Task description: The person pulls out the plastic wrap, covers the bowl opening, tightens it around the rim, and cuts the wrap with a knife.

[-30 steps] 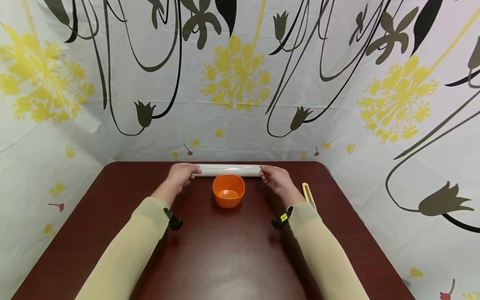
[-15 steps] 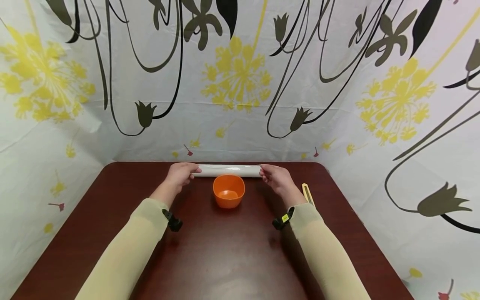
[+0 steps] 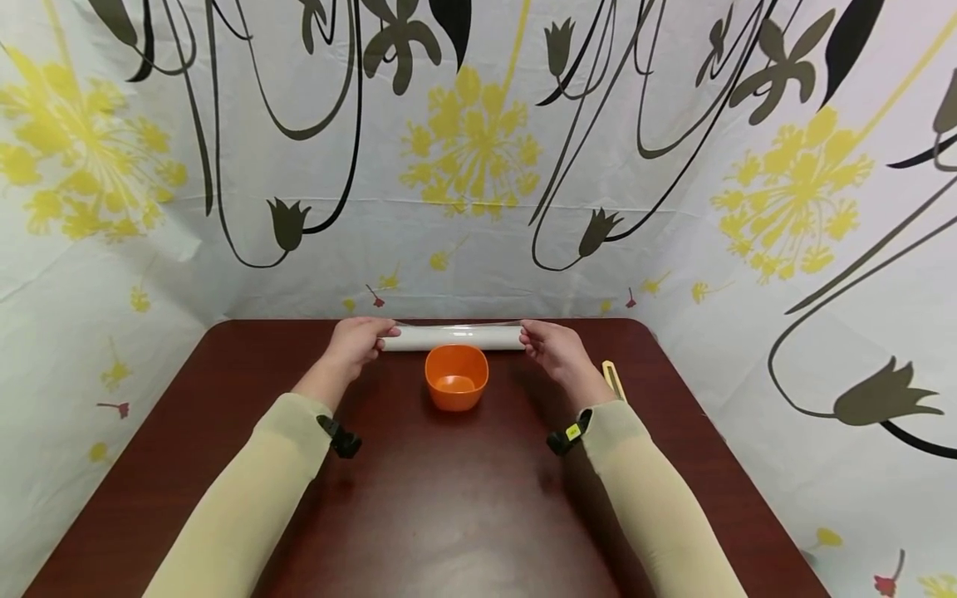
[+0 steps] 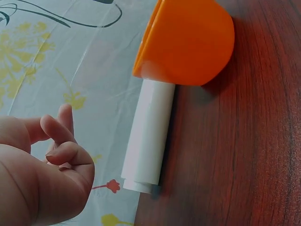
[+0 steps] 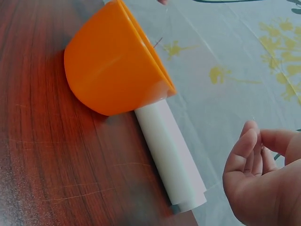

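Note:
A roll of cling film [image 3: 426, 338] lies across the far end of the table behind an orange bowl [image 3: 456, 401]. My left hand [image 3: 355, 340] pinches the left side of the clear film's loose edge [image 3: 493, 323], thumb against fingers. At the other end, my right hand [image 3: 553, 345] pinches the film's right side. Between them the film stretches taut, a thin line just above the roll. In the left wrist view the hand [image 4: 51, 174] is raised beside the roll [image 4: 148, 134]. The right wrist view likewise has the hand [image 5: 263, 179] apart from the roll [image 5: 171, 155].
A yellow utility knife [image 3: 613, 380] lies on the dark red table [image 3: 449, 515], partly hidden by my right wrist. A white flower-printed sheet [image 3: 478, 282] hangs behind the table and along both sides.
Both hands have risen slightly, lifting the film's edge off the roll so it shows as a line above it. The bowl and knife have stayed put.

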`<state>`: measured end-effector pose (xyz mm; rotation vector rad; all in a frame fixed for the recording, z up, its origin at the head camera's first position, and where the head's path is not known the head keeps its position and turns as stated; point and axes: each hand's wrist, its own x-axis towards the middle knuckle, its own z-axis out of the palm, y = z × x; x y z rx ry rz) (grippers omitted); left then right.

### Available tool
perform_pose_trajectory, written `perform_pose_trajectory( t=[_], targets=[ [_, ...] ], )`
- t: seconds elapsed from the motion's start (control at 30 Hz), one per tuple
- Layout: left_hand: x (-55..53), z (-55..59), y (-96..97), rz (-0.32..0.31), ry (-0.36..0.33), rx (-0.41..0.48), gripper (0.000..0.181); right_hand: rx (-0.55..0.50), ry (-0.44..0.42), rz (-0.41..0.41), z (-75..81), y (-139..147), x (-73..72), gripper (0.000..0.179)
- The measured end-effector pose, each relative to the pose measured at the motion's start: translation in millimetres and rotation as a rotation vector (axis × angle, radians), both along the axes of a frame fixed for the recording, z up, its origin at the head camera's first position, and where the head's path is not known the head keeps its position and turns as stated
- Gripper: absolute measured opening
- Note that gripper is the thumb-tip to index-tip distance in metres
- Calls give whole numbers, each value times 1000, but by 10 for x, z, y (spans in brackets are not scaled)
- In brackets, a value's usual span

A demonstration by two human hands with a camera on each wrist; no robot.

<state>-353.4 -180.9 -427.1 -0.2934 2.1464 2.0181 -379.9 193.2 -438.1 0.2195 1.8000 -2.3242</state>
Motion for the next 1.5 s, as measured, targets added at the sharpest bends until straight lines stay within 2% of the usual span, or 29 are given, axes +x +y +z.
perform_pose_trajectory(
  t=[0.43, 0.77, 1.0, 1.33, 1.5],
  targets=[
    [37, 125, 15, -24, 31, 4, 48, 3, 3, 12, 93, 50, 131, 12],
    [72, 223, 31, -17, 69, -10, 44, 7, 10, 11, 198, 72, 229, 12],
    [106, 324, 0, -32, 77, -1, 38, 19, 52, 29, 247, 68, 258, 18],
    [170, 376, -9, -18, 95, 17, 45, 13, 74, 50, 284, 50, 305, 18],
    [194, 393, -4, -9, 113, 19, 41, -1, 85, 49, 312, 43, 299, 17]
  ],
)
